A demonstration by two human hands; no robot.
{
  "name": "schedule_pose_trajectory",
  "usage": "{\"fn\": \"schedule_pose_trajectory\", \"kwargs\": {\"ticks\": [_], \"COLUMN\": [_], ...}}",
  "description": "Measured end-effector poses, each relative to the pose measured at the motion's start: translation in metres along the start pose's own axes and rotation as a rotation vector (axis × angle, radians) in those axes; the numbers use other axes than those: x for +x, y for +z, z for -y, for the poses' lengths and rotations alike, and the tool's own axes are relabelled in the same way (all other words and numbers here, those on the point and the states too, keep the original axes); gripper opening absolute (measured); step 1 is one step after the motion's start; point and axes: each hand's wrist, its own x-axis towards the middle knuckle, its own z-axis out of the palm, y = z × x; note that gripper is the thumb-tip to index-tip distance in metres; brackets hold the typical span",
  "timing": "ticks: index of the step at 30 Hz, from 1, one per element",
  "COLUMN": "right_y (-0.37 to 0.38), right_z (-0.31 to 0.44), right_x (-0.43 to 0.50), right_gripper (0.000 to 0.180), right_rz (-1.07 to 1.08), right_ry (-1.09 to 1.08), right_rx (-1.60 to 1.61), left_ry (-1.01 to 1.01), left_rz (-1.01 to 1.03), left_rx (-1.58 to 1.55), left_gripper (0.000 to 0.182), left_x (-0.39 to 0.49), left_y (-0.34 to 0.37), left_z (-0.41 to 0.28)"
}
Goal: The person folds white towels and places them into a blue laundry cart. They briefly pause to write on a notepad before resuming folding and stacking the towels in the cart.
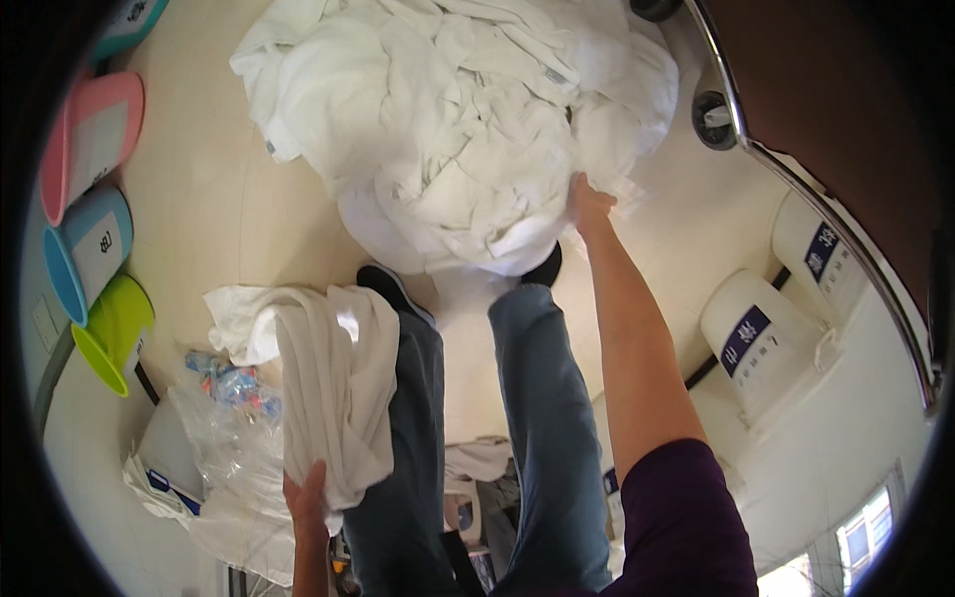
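Observation:
A large heap of white cloths (pixel 477 127), which look like towels, lies on the floor before me. My right hand (pixel 593 203) is at the heap's near right edge, touching it. Its fingers are partly blurred against the cloth, so whether they grip any is unclear. Low on the left, my left hand (pixel 307 489) is closed around a bunch of off-white cloths (pixel 328 380). These hang in long folds beside my left leg, and one white end spreads out to the left.
Pink (pixel 104 134), blue (pixel 97 239) and green bins (pixel 119 328) line the left wall. Clear plastic bags (pixel 231 440) lie below them. To the right are a wheeled cart's metal rail (pixel 802 190), a caster (pixel 714 119) and a white labelled container (pixel 746 336). My shoes (pixel 392 291) stand close to the heap.

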Motion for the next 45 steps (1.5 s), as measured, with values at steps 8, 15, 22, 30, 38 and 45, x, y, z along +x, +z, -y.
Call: {"fn": "schedule_pose_trajectory", "kwargs": {"ticks": [8,15,22,30,38,45], "right_y": [-0.142,-0.445,-0.580,-0.620,-0.595,-0.469], "right_z": [-0.040,-0.041,-0.028,-0.065,-0.044,-0.052], "right_x": [-0.041,-0.183,-0.205,-0.356,-0.437,-0.310], "right_gripper": [0.053,0.058,0.054,0.091,0.066,0.034], "right_rz": [0.845,0.910,0.961,1.625,2.534,2.393], "right_ry": [-0.095,-0.517,-0.311,-1.009,-0.904,-0.461], "right_rx": [0.631,0.517,0.538,-0.095,0.165,0.065], "left_ry": [0.184,0.465,0.603,0.317,-0.125,0.157], "left_rz": [-0.047,0.223,0.176,0.632,0.614,0.080], "left_rx": [0.122,0.301,0.146,0.182,-0.092,-0.761], "left_gripper": [0.068,0.040,0.031,0.046,0.081,0.089], "left_x": [-0.025,-0.086,-0.136,-0.209,-0.261,-0.274], "left_y": [0.039,0.036,0.010,0.030,-0.013,-0.253], "left_z": [-0.029,-0.062,-0.069,-0.129,-0.150,0.031]}}
